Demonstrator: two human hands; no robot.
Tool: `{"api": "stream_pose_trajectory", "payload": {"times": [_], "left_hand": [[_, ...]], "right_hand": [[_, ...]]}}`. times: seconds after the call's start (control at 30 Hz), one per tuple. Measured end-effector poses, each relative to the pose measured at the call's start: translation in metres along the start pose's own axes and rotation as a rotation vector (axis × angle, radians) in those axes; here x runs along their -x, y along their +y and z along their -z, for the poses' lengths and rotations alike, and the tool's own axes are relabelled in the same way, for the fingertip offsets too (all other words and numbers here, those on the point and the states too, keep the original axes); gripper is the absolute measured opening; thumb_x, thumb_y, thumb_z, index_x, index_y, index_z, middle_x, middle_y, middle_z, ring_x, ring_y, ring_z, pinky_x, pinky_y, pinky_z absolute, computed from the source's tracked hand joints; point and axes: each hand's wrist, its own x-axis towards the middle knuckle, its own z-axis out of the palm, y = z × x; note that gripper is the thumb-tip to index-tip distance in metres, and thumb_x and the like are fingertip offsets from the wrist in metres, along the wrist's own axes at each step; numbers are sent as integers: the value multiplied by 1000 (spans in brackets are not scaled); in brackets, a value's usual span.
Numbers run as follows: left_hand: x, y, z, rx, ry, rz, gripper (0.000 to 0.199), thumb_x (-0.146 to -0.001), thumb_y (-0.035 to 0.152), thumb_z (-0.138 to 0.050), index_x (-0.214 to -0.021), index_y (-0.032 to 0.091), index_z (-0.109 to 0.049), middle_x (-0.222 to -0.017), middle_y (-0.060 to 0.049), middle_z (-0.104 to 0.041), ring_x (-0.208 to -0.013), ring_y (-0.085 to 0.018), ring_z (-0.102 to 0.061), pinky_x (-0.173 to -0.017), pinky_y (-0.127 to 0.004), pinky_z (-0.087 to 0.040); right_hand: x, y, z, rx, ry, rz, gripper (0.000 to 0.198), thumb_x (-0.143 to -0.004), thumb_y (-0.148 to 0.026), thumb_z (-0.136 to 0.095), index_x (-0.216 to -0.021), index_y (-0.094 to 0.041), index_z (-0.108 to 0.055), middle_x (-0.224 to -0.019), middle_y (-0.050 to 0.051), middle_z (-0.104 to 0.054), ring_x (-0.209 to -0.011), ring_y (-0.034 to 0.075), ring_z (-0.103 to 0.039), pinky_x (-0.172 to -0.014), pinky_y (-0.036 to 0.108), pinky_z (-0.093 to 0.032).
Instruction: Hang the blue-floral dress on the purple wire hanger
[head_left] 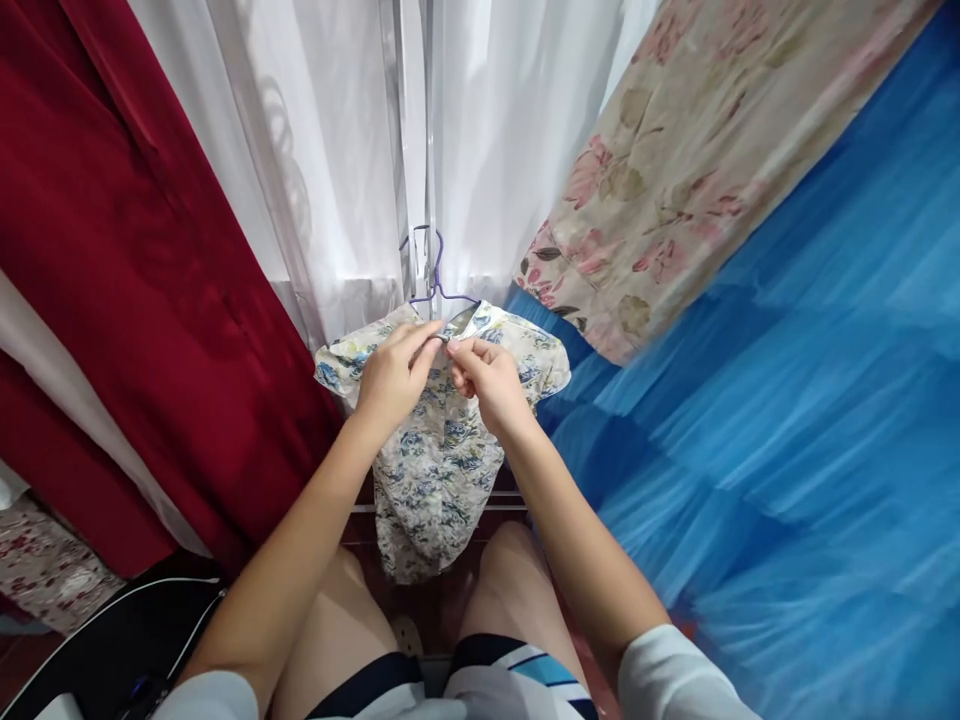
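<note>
A short-sleeved floral shirt [439,480], white with blue flowers, hangs in front of me on a purple hanger [438,268]. Both my hands meet at the front of its collar. My left hand [394,372] pinches the collar edge between thumb and fingers. Right beside it, my right hand [487,375] is closed too, its thumb and forefinger pinching the collar from the other side. The fingertips nearly touch, and any button between them is too small to make out.
Behind the shirt hang white curtains [322,130] and a thin white pole [431,120]. Red drapes [172,250] fall on the left. A floral cloth [645,190] and blue tulle [780,420] hang on the right. A black round object [112,640] lies at lower left.
</note>
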Motion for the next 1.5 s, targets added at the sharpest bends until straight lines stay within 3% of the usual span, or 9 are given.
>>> {"api": "stream_pose_trajectory", "payload": {"times": [0.17, 0.37, 0.6, 0.9, 1.0, 1.13, 1.23, 1.33, 1.5], "left_hand": [[-19, -9, -10, -19, 107, -91, 18, -97, 24, -52, -93, 17, -68, -92, -6, -67, -90, -19, -63, -83, -29, -47], [-21, -45, 16, 6, 398, 58, 21, -97, 30, -53, -91, 16, -67, -88, -5, -69, -86, -17, -64, -78, -27, -48], [-16, -27, 17, 85, 210, 18, 18, -97, 30, -54, -93, 18, -67, -89, -4, -69, -85, -17, -65, -78, -27, -48], [-5, -10, -3, 104, 123, -21, 12, -96, 24, -55, -93, 18, -65, -90, -4, -67, -87, -17, -63, -80, -28, -48], [-5, -7, -8, 83, 151, -10, 13, -96, 25, -55, -92, 18, -65, -91, -5, -67, -89, -17, -63, -81, -29, -48], [-15, -9, -11, 194, 336, 82, 20, -98, 33, -52, -92, 18, -64, -88, -5, -67, -85, -16, -63, -79, -28, -49], [-26, -32, -5, 267, 480, 158, 25, -97, 38, -52, -94, 17, -64, -90, -5, -67, -86, -16, -63, -80, -27, -50], [-30, -81, 8, 350, 617, 301, 24, -93, 37, -56, -93, 15, -64, -87, -5, -65, -83, -14, -62, -77, -24, -49], [-1, -156, 10, 610, 840, 847, 15, -91, 28, -51, -84, 15, -54, -69, 3, -52, -63, -8, -53, -64, -19, -44]], "right_hand": [[-15, 17, 0, 144, 18, 37, 33, -80, -46, -65, -66, -20, -49, -43, -7, -46, -37, 6, -32, -41, 22, -21], [-12, 56, 4, 380, 56, -40, 27, -81, -35, -61, -63, -21, -47, -44, -5, -47, -40, 9, -36, -43, 23, -24], [-3, 40, -6, 180, -74, 38, 33, -90, -54, -53, -95, -22, -53, -54, -4, -60, -39, 11, -43, -42, 23, -32], [-18, 33, -14, 227, -53, 185, 23, -94, -43, -51, -83, -24, -44, -53, -5, -56, -45, 12, -48, -48, 23, -37], [-22, 40, -12, 244, -4, 187, 20, -92, -38, -52, -80, -23, -45, -50, -6, -54, -42, 12, -47, -47, 24, -36], [-29, 59, -2, 463, -46, 90, 17, -87, -33, -55, -75, -22, -49, -50, -4, -54, -45, 13, -49, -49, 24, -35], [-23, 70, 16, 549, -104, 30, 20, -85, -30, -56, -68, -21, -48, -49, -4, -53, -46, 12, -49, -51, 24, -35], [-7, 65, 34, 529, -172, -4, 21, -85, -29, -55, -68, -21, -48, -47, -5, -52, -44, 12, -47, -49, 23, -34], [20, 54, 47, 496, -294, -68, 17, -84, -27, -55, -70, -21, -49, -47, -5, -53, -43, 12, -48, -47, 22, -34]]}}
